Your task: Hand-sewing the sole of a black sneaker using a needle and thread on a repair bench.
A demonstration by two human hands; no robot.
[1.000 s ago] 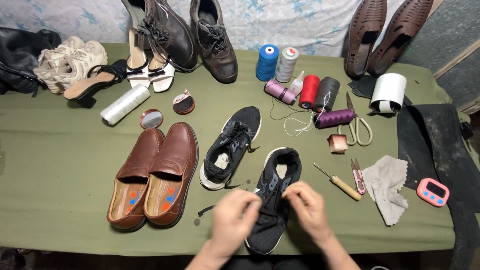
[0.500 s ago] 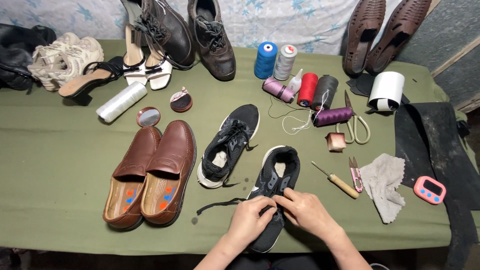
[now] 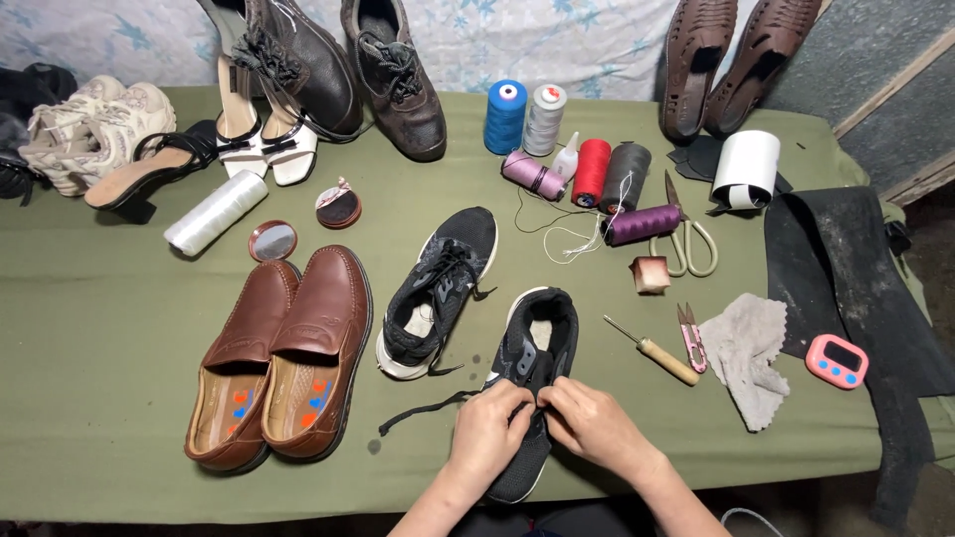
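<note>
**Both hands pinch the near sneaker's lace**

Where the table's near edge cuts off both forearms, the left hand (image 3: 489, 430) and right hand (image 3: 594, 426) pinch the lace (image 3: 430, 409) over a black sneaker (image 3: 532, 383), hiding its toe. Its twin (image 3: 438, 292) lies just beyond. Farther back, 2 brown sandals (image 3: 726, 55) run out of view.

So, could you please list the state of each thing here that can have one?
Left hand: pinching the lace.
Right hand: fingers on the near sneaker.
Lace: partly unthreaded, trailing left.
Far sneaker: laced, lying free.
Brown loafers: side by side.
Scissors: closed.
</note>
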